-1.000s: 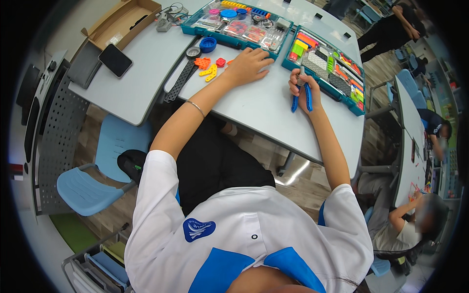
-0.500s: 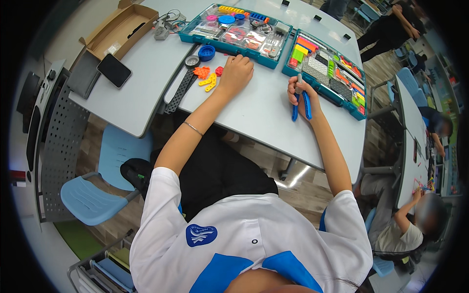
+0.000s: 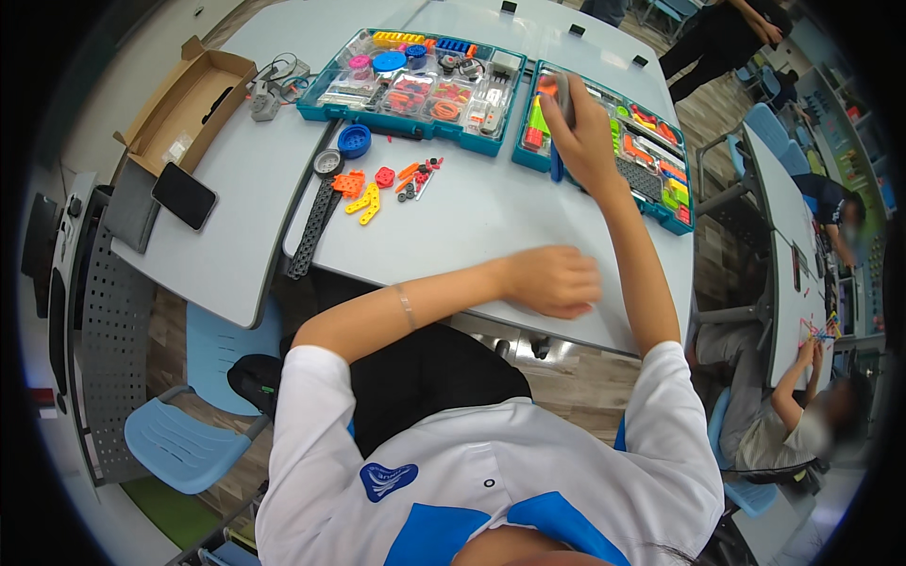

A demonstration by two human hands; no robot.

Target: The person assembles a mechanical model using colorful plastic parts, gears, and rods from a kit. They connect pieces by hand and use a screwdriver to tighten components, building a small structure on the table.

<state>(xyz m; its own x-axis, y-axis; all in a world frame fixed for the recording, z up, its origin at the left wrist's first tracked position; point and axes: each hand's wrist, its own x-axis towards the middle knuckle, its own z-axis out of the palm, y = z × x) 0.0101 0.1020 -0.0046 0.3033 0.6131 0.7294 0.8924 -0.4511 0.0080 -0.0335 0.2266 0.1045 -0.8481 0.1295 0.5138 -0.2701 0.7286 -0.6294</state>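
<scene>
Grey tables point(image 3: 236, 245), blue chairs point(image 3: 179, 443)

Place: classroom or maker lab | Evidence: pale grey grouped surface point(image 3: 491, 226) with light blue plastic chairs point(image 3: 179, 443) at 8 o'clock | teal compartmented trays of small building parts point(image 3: 415, 85) at 12 o'clock | other seated people at 3 o'clock.

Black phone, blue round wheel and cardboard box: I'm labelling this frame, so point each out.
black phone point(image 3: 183, 195), head view, middle of its screen.
blue round wheel point(image 3: 355, 141), head view, its top face.
cardboard box point(image 3: 168, 111), head view, bare inner floor.
</scene>
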